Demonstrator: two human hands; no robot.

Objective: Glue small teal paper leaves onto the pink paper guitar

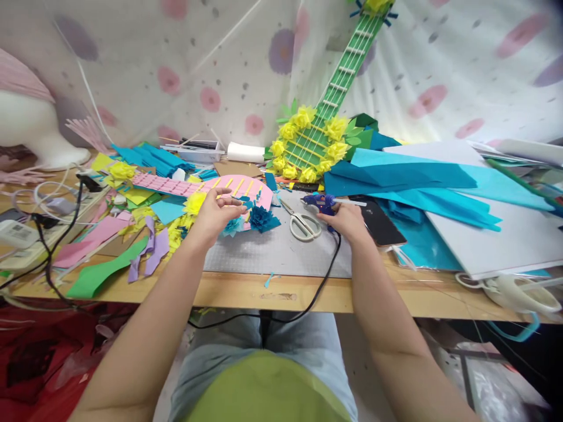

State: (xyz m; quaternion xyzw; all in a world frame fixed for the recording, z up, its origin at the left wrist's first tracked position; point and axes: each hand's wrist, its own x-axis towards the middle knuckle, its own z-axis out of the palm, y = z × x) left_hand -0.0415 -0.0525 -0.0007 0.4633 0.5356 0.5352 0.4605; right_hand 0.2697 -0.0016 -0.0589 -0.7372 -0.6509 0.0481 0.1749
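My right hand (pixel 345 221) is closed around a blue hot-glue gun (pixel 320 204). Its nozzle points left, a glue stick juts from the back, and a black cord runs off the table's front edge. My left hand (pixel 220 214) is over the pink guitar-shaped craft (pixel 246 184), thumb and fingers pinched on a small blue crepe-paper piece (pixel 248 203). Dark blue paper flowers (pixel 261 218) and a yellow flower (pixel 194 203) are on the pink body; its neck stretches left. Scissors (pixel 304 226) with pale handles lie between my hands on the grey cutting mat (pixel 277 258).
A green guitar craft (pixel 336 88) with yellow flowers leans against the curtain. Blue crepe sheets (pixel 409 176), a black phone (pixel 380 223) and a tape roll (pixel 523 293) lie right. Paper scraps (pixel 105 258), a power strip and a white mannequin head (pixel 39 129) are left.
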